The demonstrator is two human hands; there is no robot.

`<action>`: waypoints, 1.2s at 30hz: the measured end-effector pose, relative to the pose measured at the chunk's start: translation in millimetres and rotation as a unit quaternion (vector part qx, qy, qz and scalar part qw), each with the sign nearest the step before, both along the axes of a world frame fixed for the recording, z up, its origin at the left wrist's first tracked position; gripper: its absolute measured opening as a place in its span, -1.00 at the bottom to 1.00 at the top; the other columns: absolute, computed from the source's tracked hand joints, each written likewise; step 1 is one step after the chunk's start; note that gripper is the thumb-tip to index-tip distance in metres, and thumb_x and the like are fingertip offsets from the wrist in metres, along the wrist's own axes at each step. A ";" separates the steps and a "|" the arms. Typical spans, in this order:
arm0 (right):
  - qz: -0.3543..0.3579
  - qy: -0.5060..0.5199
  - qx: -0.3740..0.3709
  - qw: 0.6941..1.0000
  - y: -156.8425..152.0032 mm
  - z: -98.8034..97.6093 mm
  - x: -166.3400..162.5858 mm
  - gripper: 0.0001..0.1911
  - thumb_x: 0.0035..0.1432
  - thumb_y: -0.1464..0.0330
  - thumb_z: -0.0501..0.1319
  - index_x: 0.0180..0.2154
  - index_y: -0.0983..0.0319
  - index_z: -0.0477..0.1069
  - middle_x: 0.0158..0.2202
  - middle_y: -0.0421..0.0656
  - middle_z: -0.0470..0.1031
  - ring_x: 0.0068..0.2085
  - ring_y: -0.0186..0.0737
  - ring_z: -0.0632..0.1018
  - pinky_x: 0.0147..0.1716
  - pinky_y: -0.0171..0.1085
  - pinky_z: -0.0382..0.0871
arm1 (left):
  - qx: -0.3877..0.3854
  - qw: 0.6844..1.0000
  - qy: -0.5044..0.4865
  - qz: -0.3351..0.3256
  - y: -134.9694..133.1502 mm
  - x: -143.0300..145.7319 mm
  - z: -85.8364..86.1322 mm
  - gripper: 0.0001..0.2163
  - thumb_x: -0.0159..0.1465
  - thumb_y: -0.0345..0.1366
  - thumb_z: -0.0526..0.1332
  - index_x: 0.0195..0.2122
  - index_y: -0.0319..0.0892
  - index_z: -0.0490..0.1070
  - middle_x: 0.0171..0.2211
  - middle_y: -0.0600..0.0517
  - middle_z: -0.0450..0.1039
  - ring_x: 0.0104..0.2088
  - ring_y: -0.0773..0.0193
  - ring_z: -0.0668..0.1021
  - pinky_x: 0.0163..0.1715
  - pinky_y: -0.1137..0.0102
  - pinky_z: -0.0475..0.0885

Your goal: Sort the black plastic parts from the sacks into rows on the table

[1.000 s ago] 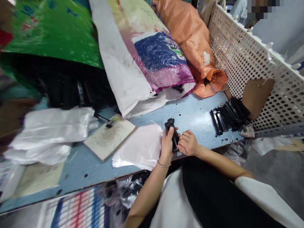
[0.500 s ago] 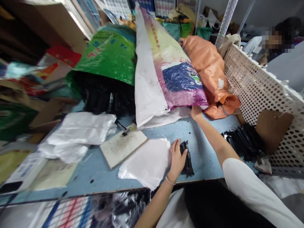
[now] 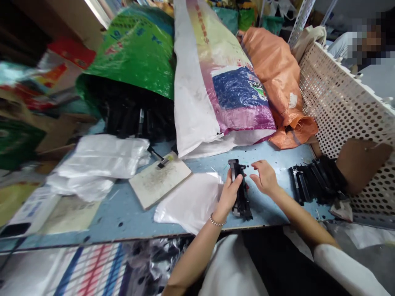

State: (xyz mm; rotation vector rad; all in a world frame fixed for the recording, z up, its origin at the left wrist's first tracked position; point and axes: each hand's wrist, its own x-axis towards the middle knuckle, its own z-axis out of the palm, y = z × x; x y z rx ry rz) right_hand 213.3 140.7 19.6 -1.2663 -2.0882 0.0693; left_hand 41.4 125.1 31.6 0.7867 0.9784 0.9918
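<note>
My left hand point(image 3: 230, 194) is wrapped round a stack of long black plastic parts point(image 3: 240, 193) standing on the blue table point(image 3: 123, 213) near its front edge. Just right of the stack, my right hand point(image 3: 263, 178) hovers with its fingers apart and slightly curled, holding nothing. A clear plastic bag point(image 3: 191, 200) lies flat to the left of my left hand.
A white and purple woven sack point(image 3: 212, 82), an orange sack point(image 3: 277, 78) and a green sack point(image 3: 135, 53) lie at the back. More black parts point(image 3: 314, 183) are piled against a perforated white panel point(image 3: 345, 111). White bags point(image 3: 101, 160) and a board point(image 3: 159, 181) lie left.
My right hand has come back from the white sack's mouth to beside the stack. The stack in my left hand looks longer than before.
</note>
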 end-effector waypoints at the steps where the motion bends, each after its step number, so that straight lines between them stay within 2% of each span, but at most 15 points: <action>1: 0.026 -0.025 0.027 0.999 12.8 2.5 1.6 -0.60 0.42 0.12 -0.04 -0.18 0.23 0.43 -0.31 -0.04 0.47 -0.27 -0.08 0.44 -0.24 -0.12 0.33 | 0.003 1.000 0.003 -0.013 -7.4 0.2 4.1 -0.50 0.27 0.12 0.21 0.06 -0.11 0.24 -0.47 0.11 0.47 -0.51 0.27 0.56 -0.51 0.41 0.48; 3: 0.075 -0.058 0.042 0.995 31.3 4.5 -0.5 -0.54 0.43 0.09 -0.08 -0.31 0.21 0.41 -0.37 -0.05 0.44 -0.31 -0.09 0.40 -0.29 -0.14 0.28 | 0.007 1.000 0.012 -0.016 -16.3 0.4 8.1 -0.49 0.29 0.13 0.17 0.11 -0.08 0.19 -0.47 0.12 0.46 -0.55 0.28 0.55 -0.53 0.39 0.49; 5: 0.086 -0.052 -0.002 0.995 34.6 3.8 -8.6 -0.51 0.46 0.13 -0.14 -0.37 0.19 0.37 -0.44 -0.11 0.40 -0.37 -0.14 0.37 -0.34 -0.18 0.24 | 0.009 0.999 0.031 0.014 -16.7 -1.8 7.9 -0.50 0.29 0.11 0.19 0.11 -0.07 0.18 -0.46 0.13 0.45 -0.56 0.28 0.54 -0.54 0.39 0.48; 8: 0.107 -0.038 -0.081 0.990 12.0 -0.3 -24.2 -0.51 0.49 0.17 -0.17 -0.36 0.19 0.36 -0.43 -0.16 0.40 -0.37 -0.21 0.39 -0.33 -0.24 0.21 | 0.016 0.994 0.060 0.089 -8.6 -11.7 5.0 -0.56 0.28 0.10 0.20 0.00 -0.10 0.25 -0.38 0.09 0.48 -0.50 0.29 0.55 -0.48 0.40 0.49; 10: 0.144 -0.066 -0.075 0.985 -12.8 -5.1 -33.1 -0.54 0.46 0.12 -0.09 -0.35 0.20 0.39 -0.39 -0.13 0.43 -0.33 -0.19 0.40 -0.31 -0.22 0.19 | 0.018 0.990 0.076 0.118 -3.5 -20.3 3.7 -0.61 0.30 0.10 0.15 -0.10 -0.13 0.31 -0.33 0.05 0.52 -0.43 0.28 0.57 -0.41 0.39 0.49; 13: 0.165 -0.106 -0.053 0.979 -44.3 -14.4 -42.3 -0.60 0.41 0.15 0.02 -0.39 0.22 0.41 -0.39 -0.09 0.45 -0.34 -0.15 0.38 -0.33 -0.19 0.16 | 0.032 0.988 0.116 0.101 -0.2 -32.5 -1.6 -0.61 0.33 0.08 0.10 -0.13 -0.17 0.38 -0.28 -0.02 0.55 -0.31 0.22 0.58 -0.28 0.35 0.50; 16: 0.173 -0.108 -0.074 0.976 -45.2 -19.9 -44.5 -0.59 0.41 0.17 0.04 -0.44 0.20 0.39 -0.47 -0.15 0.43 -0.40 -0.20 0.38 -0.37 -0.22 0.18 | 0.082 0.972 0.192 0.106 -1.2 -44.4 -20.3 -0.64 0.35 0.02 0.10 -0.10 -0.17 0.43 -0.19 -0.06 0.55 -0.14 0.14 0.57 -0.06 0.26 0.47; 19: 0.152 -0.095 -0.097 0.979 0.5 -17.9 -42.4 -0.59 0.45 0.19 -0.05 -0.34 0.19 0.42 -0.41 -0.17 0.46 -0.36 -0.22 0.44 -0.32 -0.26 0.28 | 0.109 0.950 0.272 0.111 -9.8 -48.4 -50.3 -0.65 0.38 -0.06 0.08 0.04 -0.16 0.40 0.03 -0.14 0.49 0.10 0.04 0.49 0.19 0.11 0.33; 22: 0.038 -0.072 -0.112 0.990 83.8 -9.8 -47.9 -0.59 0.46 0.30 -0.17 -0.04 0.29 0.40 -0.15 0.04 0.49 -0.13 -0.06 0.49 -0.14 -0.15 0.35 | 0.117 0.940 0.308 0.092 -27.7 -31.4 -76.9 -0.53 0.39 -0.14 0.06 0.28 -0.18 0.20 0.31 -0.21 0.23 0.36 0.00 0.25 0.37 0.04 0.10; 24: -0.105 -0.055 -0.158 0.980 142.9 -3.2 -58.7 -0.59 0.41 0.32 -0.04 0.18 0.36 0.25 0.08 0.18 0.38 0.04 0.07 0.45 -0.04 -0.07 0.36 | 0.152 0.927 0.332 0.083 -39.7 -11.3 -87.3 -0.49 0.40 -0.20 0.04 0.35 -0.22 0.09 0.40 -0.24 0.05 0.42 0.00 0.11 0.40 0.00 0.02; 25: -0.145 -0.055 -0.175 0.972 168.9 -0.1 -65.4 -0.49 0.37 0.31 0.03 0.27 0.39 0.14 0.18 0.24 0.29 0.09 0.15 0.42 0.01 -0.01 0.34 | 0.174 0.919 0.345 0.078 -44.2 -1.6 -90.1 -0.48 0.40 -0.24 0.02 0.36 -0.23 0.07 0.41 -0.25 0.00 0.43 0.00 0.08 0.40 -0.02 0.02; 27: -0.170 -0.050 -0.215 0.960 208.7 4.9 -77.6 -0.36 0.30 0.31 0.15 0.32 0.38 0.08 0.29 0.29 0.15 0.16 0.22 0.37 0.08 0.05 0.29 | 0.208 0.906 0.362 0.066 -48.8 11.9 -92.3 -0.50 0.40 -0.31 -0.01 0.37 -0.24 0.06 0.42 -0.27 -0.03 0.43 0.01 0.07 0.39 -0.03 0.04; 28: -0.163 -0.046 -0.231 0.958 221.9 6.8 -81.8 -0.38 0.28 0.32 0.19 0.30 0.36 0.14 0.30 0.28 0.13 0.17 0.21 0.36 0.11 0.05 0.27 | 0.216 0.904 0.365 0.060 -49.2 14.3 -92.3 -0.50 0.40 -0.33 -0.01 0.36 -0.24 0.08 0.41 -0.27 -0.01 0.43 0.02 0.09 0.39 -0.03 0.06; 32: -0.124 -0.010 -0.247 0.961 233.7 12.3 -75.4 -0.68 0.20 0.43 0.22 -0.01 0.37 0.49 0.23 0.22 0.26 0.09 0.06 0.45 0.11 -0.03 0.30 | 0.199 0.918 0.337 0.066 -42.4 -4.4 -89.5 -0.52 0.36 -0.33 0.07 0.32 -0.18 0.16 0.33 -0.25 0.13 0.36 0.03 0.23 0.34 -0.03 0.17; 36: -0.110 0.060 -0.236 0.964 186.8 10.6 -42.2 -0.76 0.21 0.38 0.19 -0.15 0.32 0.57 0.06 0.09 0.45 0.09 -0.01 0.47 0.08 -0.10 0.37 | 0.137 0.961 0.221 0.099 -22.5 -29.3 -80.4 -0.53 0.34 -0.15 0.16 0.25 -0.14 0.24 0.26 -0.23 0.25 0.24 0.04 0.40 0.26 0.06 0.32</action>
